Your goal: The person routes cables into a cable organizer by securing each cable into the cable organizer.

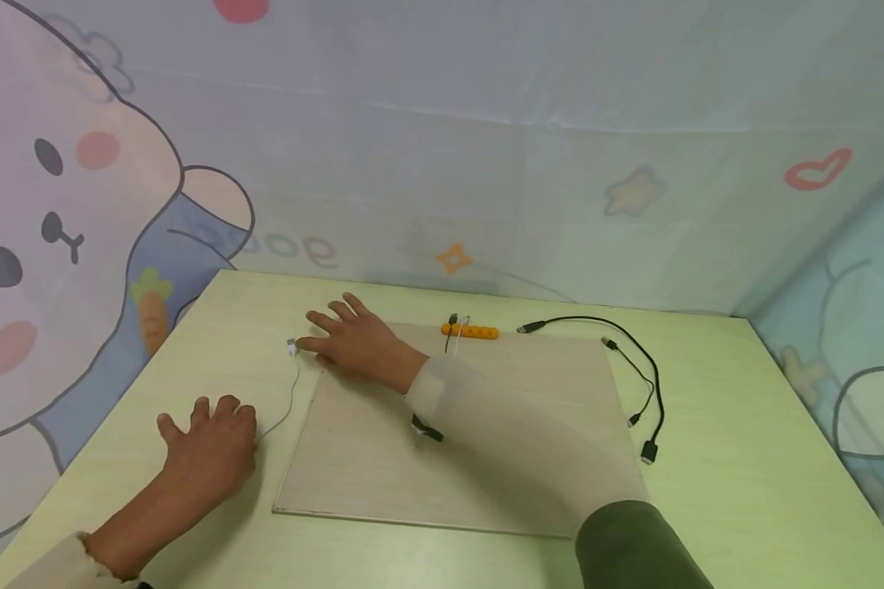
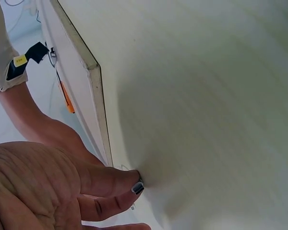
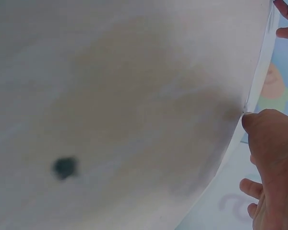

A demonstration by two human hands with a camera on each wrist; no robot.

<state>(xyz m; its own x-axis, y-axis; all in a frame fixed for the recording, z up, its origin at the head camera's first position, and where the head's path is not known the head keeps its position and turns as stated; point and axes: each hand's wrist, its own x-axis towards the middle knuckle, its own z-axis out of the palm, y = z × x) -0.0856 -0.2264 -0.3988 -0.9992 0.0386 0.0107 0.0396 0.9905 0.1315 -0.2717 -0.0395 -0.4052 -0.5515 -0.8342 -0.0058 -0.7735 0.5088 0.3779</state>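
Note:
My left hand is over the left of the table and pinches a small metal-tipped connector between thumb and finger. From that hand a thin white cable runs up to a white plug lying on the tabletop. The right hand reaches across the board with spread fingers, its index fingertip at the white plug. In the right wrist view, the right thumb shows near the board's edge; the plug itself is hard to make out there.
A thin pale board lies mid-table. At its far edge sits an orange cable holder with a black and a white cable end. To the right lie a long black cable and a shorter black cable. A printed cloth hangs behind.

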